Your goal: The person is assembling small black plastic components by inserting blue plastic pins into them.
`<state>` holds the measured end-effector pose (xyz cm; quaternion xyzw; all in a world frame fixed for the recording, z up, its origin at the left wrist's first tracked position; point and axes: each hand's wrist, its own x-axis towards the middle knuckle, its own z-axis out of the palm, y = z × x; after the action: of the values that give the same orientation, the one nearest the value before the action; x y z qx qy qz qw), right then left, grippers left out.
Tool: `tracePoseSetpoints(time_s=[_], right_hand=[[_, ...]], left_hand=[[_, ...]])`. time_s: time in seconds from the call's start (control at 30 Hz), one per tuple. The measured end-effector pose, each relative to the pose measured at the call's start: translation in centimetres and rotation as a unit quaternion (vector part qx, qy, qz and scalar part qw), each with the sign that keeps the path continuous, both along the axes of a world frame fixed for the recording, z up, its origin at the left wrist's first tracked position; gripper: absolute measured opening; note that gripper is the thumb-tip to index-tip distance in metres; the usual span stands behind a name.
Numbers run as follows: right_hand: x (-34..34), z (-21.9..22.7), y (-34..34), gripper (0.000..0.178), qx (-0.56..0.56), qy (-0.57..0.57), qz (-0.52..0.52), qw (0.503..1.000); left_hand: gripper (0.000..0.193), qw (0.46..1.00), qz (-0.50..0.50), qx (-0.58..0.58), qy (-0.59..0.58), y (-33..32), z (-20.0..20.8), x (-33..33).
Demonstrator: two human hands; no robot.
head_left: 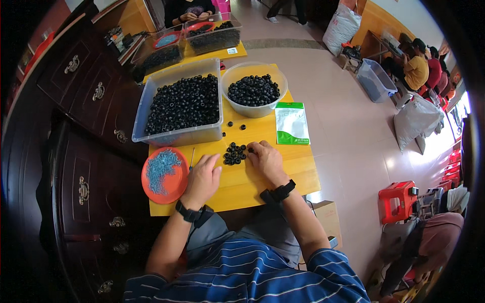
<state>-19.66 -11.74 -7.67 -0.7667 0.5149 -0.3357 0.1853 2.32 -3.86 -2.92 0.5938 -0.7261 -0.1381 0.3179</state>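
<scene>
On the yellow table, a small pile of black plastic ring-like pieces (235,155) lies between my hands. My right hand (268,159) is at the pile's right side, its fingertips closed on one black ring piece (250,150), mostly hidden. To the left of the pile, my left hand (203,178) rests low over the table, thumb and fingers apart, with nothing visible in it. A thin screwdriver (192,159) lies just beyond its outer side. Next to that hand, a red plate (176,192) carries many small silvery screws (162,171).
Behind the pile stand a clear rectangular bin (177,135) and a round tub (255,112), both holding black pieces. A green-and-white packet (292,123) lies at the right. Dark drawers (83,96) border the left; a person (189,11) sits across, others work farther right.
</scene>
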Motion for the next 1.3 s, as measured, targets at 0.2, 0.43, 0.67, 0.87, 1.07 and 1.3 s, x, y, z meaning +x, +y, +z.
tracePoseSetpoints(time_s=[0.2,0.43,0.67,0.87,1.07,1.3], right_hand=[[-0.2,-0.9,1.0,0.015,-0.028,-0.066,0.007,0.997],[-1.1,0.8,1.4,0.014,-0.009,-0.109,0.038,0.993],[-1.6,0.2,1.7,0.012,0.175,-0.313,0.011,0.934],[-2.1,-0.3,3.1,0.016,0.2,-0.463,0.045,0.862],[-1.9,0.0,5.1,0.018,0.186,-0.479,0.013,0.858],[-1.1,-0.5,4.8,0.015,0.164,-0.398,0.001,0.902]], left_hand=[[0.03,0.997,0.002,0.02,-0.07,-1.9,1.1,0.8],[0.019,0.992,0.103,0.044,-0.066,3.1,2.0,9.4],[0.018,0.978,0.167,0.102,-0.076,5.4,0.9,13.0],[0.018,0.986,0.125,0.053,-0.095,3.9,-1.0,12.9],[0.013,0.985,0.118,0.075,-0.101,4.1,-1.3,12.5],[0.006,0.988,0.11,0.068,-0.09,4.0,-1.9,12.8]])
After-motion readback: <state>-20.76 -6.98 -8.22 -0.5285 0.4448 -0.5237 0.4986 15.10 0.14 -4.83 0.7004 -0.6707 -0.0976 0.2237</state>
